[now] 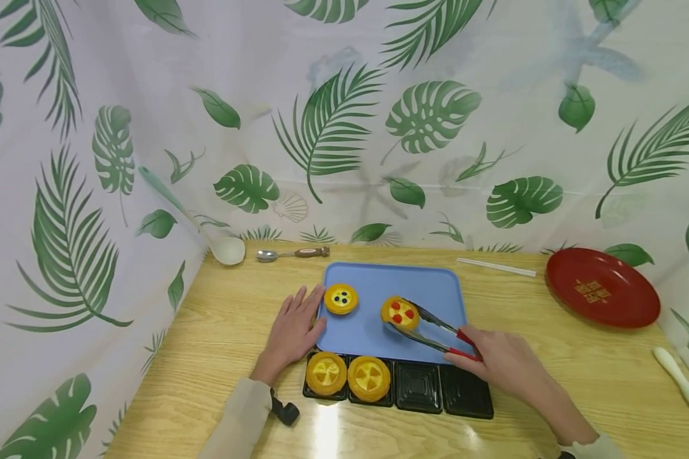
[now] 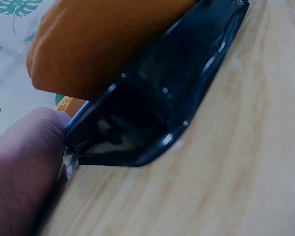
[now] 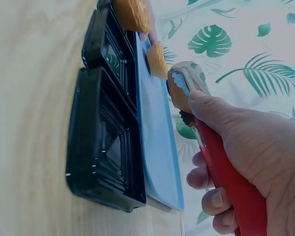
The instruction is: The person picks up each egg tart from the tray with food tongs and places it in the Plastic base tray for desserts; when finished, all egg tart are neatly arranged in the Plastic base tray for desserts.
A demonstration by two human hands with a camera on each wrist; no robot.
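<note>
My right hand (image 1: 502,360) grips red-handled tongs (image 1: 436,330), whose tips close around an egg tart with red toppings (image 1: 400,313) over the blue tray (image 1: 367,341). In the right wrist view the pinched tart (image 3: 178,93) appears raised above the tray. My left hand (image 1: 293,328) lies with fingers extended along the tray's left edge. Near those fingers, a tart with dark blue dots (image 1: 341,298) sits on the tray. In front, a black four-section container (image 1: 418,387) holds two tarts with yellow wedges, a left one (image 1: 326,373) and a right one (image 1: 369,378); its two right sections are bare.
Behind the tray lie a spoon (image 1: 293,254) and white chopsticks (image 1: 496,267). A ladle (image 1: 228,250) leans on the curtain at back left. To the right are a red oval plate (image 1: 603,287) and a white-handled brush (image 1: 680,381). A leaf-patterned curtain (image 1: 344,210) borders the table.
</note>
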